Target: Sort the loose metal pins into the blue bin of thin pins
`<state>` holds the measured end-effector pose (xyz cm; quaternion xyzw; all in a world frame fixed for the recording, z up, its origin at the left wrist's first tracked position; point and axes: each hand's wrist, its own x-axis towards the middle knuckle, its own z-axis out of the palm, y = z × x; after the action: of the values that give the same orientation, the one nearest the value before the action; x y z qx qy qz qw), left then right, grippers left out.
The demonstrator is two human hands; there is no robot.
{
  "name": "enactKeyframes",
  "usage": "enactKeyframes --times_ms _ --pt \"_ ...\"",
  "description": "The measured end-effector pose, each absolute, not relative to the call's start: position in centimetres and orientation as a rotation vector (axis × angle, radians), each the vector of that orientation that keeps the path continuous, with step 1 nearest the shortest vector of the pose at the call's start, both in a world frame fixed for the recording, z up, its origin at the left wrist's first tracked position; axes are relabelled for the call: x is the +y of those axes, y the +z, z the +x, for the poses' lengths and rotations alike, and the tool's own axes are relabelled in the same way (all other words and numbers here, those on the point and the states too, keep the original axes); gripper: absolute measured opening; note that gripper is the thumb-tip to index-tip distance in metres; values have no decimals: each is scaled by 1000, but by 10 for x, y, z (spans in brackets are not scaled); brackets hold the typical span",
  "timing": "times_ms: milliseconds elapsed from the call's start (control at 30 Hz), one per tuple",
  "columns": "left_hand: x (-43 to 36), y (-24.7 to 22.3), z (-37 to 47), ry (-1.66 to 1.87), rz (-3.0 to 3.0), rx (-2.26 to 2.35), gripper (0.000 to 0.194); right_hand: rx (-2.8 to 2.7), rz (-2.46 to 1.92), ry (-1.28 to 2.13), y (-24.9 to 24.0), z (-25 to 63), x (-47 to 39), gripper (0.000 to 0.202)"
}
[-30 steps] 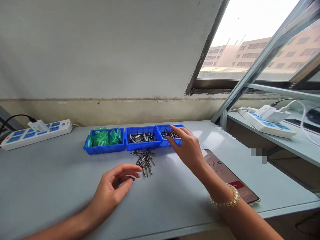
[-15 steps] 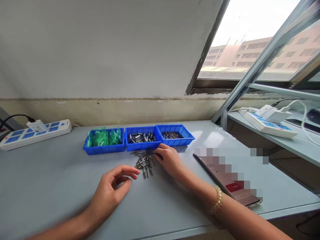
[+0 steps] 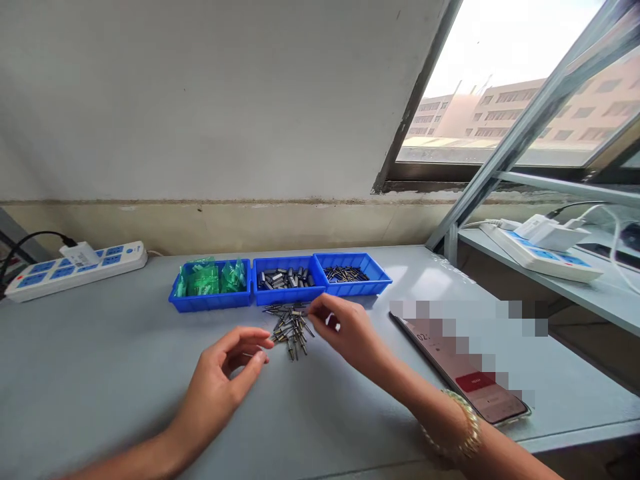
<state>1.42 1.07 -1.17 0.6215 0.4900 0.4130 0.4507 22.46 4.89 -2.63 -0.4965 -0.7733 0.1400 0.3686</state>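
Observation:
A loose pile of blind rivets [image 3: 290,330] lies on the grey tabletop in front of the blue bins. My right hand [image 3: 345,327] is at the pile's right edge, thumb and index tips brought together on what looks like a rivet [image 3: 299,313]; the fingers partly hide it. To the left of the pile, my left hand [image 3: 225,373] hovers with fingers curved and thumb apart from them. Its fingertips come close to the nearest rivets.
Behind the pile stand a bin of green plastic packets [image 3: 210,308], a bin of metal standoffs [image 3: 290,298] and a bin of small rivet-like pins [image 3: 353,288]. A phone [image 3: 465,373] lies right; power strips [image 3: 80,273] sit at both sides.
My right hand has drawn slightly right and toward me, its fingers more arched. The left hand has shifted a little left. The whole view has moved slightly.

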Motion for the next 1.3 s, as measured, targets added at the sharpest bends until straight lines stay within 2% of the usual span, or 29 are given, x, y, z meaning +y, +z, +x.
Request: enactKeyframes --times_ms 100,267,533,633,800,1000,1067,1300 --pt "10 -15 16 1005 1490 1211 21 -1965 -1013 619 -20 213 33 13" --pt "8 -18 19 930 1430 1213 12 -1957 -830 612 -18 200 19 16" --pt "3 -11 30 696 1149 942 17 -2019 -553 682 -16 194 9 12" --pt "4 -11 29 739 1140 1001 15 -2021 -565 660 -16 200 13 11" --pt "4 -5 21 1002 1201 1173 15 -1925 -825 596 -18 209 25 10" --pt "-4 -1 19 1012 1382 1029 19 -1902 -893 829 -21 203 23 10" --pt "-4 -2 18 1015 1427 1030 21 -1876 -909 726 -17 209 28 10" --pt "-1 -3 16 1029 1458 1101 19 -1676 -1297 -70 -4 259 67 21"
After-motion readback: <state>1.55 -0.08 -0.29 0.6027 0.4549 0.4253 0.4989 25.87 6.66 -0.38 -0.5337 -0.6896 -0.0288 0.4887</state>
